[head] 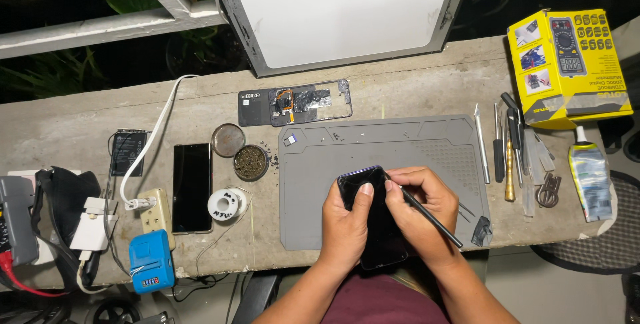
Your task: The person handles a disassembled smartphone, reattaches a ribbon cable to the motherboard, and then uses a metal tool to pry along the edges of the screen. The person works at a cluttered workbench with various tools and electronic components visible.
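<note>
One dark phone [373, 221] is held over the table's near edge, long axis running toward the person. The left hand [347, 221] wraps its left side, thumb on top. The right hand [417, 214], fingers closed on one thin black tool [427, 212], sets the tip at the phone's far right corner above one grey mat [400, 147].
</note>
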